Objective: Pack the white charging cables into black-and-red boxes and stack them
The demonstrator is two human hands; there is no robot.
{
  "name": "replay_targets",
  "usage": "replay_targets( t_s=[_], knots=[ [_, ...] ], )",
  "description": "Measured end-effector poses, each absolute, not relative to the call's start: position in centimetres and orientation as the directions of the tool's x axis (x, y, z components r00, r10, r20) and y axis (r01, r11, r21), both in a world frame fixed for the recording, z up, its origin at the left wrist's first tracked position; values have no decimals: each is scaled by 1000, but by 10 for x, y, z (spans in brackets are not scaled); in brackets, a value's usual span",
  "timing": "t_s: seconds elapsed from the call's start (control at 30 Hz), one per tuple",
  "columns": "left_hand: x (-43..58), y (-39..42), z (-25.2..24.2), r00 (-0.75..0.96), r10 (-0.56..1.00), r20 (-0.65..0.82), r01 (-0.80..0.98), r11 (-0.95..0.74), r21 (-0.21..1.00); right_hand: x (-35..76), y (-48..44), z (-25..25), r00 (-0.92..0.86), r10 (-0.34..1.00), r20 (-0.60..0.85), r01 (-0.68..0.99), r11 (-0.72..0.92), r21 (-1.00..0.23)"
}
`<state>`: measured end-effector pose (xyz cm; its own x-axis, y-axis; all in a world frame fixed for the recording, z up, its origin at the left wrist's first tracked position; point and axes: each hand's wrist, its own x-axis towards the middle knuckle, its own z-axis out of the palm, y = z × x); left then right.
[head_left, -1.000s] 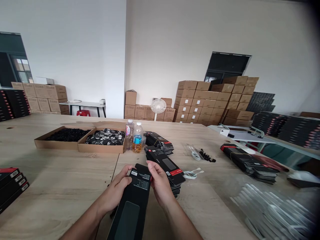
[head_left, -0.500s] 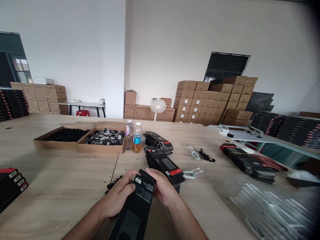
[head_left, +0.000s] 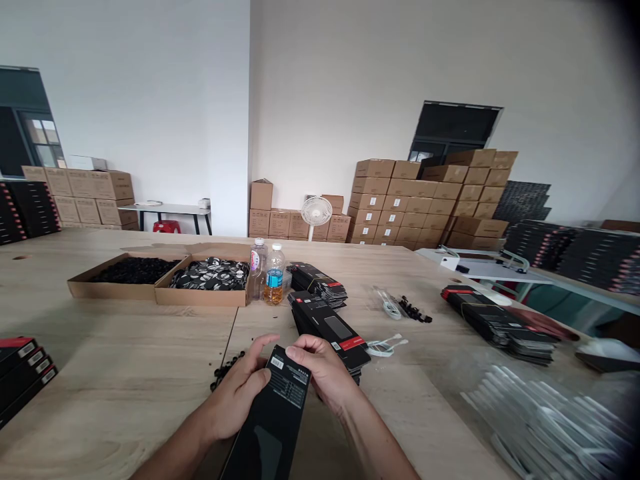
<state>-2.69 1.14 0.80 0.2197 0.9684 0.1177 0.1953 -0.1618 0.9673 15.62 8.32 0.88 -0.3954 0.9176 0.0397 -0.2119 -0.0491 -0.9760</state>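
Observation:
A long black cardboard box (head_left: 273,417) with a white barcode label and printed text lies between my two hands, tilted toward me. My left hand (head_left: 243,383) grips its left side, thumb on the printed face and index finger raised near the top. My right hand (head_left: 323,373) closes on the upper right corner, thumb across the top edge. Just beyond, a pile of flat black boxes (head_left: 333,330) with red bands lies partly behind my right hand. Small black parts (head_left: 225,370) are scattered beside my left hand, which hides some of them.
Two open cartons (head_left: 200,300) hold black items, beside two plastic bottles (head_left: 273,277). White cables (head_left: 385,347), a banded bundle of flat boxes (head_left: 495,327) and clear bags of cables (head_left: 545,420) lie to the right. Black boxes (head_left: 25,373) are stacked at left.
My right thumb has moved over the box's top edge, and the top end now looks flat and closed. My left index finger has lifted away slightly.

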Motion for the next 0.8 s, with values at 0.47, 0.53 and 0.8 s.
replay_targets(
  t_s=[0.47,0.53,0.8],
  knots=[
    [-18,16,7,39,979,201,-245,-186,952,164,71,27,-627,769,123,-101,77,-992],
    [-15,18,6,1,979,206,-242,-199,950,159,72,25,-575,807,133,-118,79,-990],
    [-9,23,-4,78,990,118,-96,-111,989,198,101,19,154,881,447,258,401,-879]
  ],
)
